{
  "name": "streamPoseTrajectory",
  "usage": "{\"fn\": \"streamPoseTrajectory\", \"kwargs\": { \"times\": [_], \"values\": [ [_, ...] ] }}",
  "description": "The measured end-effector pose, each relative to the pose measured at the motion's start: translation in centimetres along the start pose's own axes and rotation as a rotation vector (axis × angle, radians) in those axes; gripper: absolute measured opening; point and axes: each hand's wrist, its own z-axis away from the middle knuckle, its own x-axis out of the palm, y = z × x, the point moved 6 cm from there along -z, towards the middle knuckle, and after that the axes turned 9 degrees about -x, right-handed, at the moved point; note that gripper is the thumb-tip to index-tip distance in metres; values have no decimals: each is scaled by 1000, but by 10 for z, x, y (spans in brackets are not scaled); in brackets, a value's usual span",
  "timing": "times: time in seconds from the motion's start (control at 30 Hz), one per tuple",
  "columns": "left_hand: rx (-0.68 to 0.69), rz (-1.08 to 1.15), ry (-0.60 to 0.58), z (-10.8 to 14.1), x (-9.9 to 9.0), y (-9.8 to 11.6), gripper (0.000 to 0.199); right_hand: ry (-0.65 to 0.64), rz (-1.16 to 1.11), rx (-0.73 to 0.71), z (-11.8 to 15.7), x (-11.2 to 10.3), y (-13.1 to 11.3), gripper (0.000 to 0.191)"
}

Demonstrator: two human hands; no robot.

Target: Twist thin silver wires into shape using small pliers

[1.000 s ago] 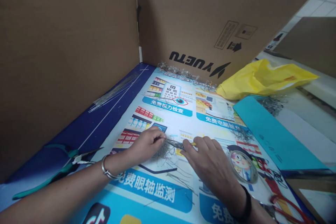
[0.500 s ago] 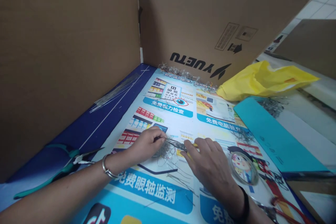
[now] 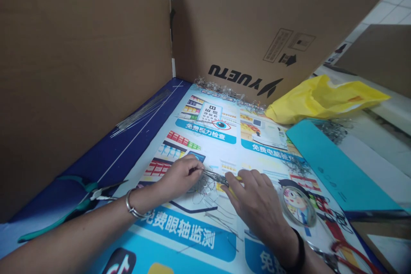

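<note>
My right hand (image 3: 253, 190) is closed around the yellow handles of a pair of pliers (image 3: 218, 177), whose metal jaws point left. The jaw tips meet the fingers of my left hand (image 3: 186, 173), which pinch a thin piece of wire there; most of that wire is hidden by the fingers. Below the pliers lies a loose tangle of thin wire (image 3: 204, 186) on the printed poster. Several longer wire strands (image 3: 221, 220) spread out nearer to me.
Green-handled scissors (image 3: 93, 192) lie at left, near straight wires (image 3: 141, 113). At right are a tape roll (image 3: 299, 206), red-handled scissors (image 3: 345, 248), a teal board (image 3: 340, 167) and a yellow bag (image 3: 321, 98). Cardboard walls (image 3: 244, 21) stand behind and left; wire scraps (image 3: 224, 90) line the back.
</note>
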Motion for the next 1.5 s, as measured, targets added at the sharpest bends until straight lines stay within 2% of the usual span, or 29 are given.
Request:
{"fn": "streamPoseTrajectory", "kwargs": {
  "times": [0.43, 0.77, 1.0, 1.5],
  "values": [
    [10, -26, 16, 1, 1, -1, 17, -3, 71, -9, -1, 0, -1, 18],
    [6, 3, 16, 0, -1, 0, 16, 53, -2, 32, 1, 4, 2, 18],
    [-25, 26, 9, 0, -1, -1, 17, 81, -14, 61, 2, -2, 1, 19],
    [6, 20, 5, 0, 0, -1, 16, 76, -50, 32, 2, 2, 1, 18]
  ]
}}
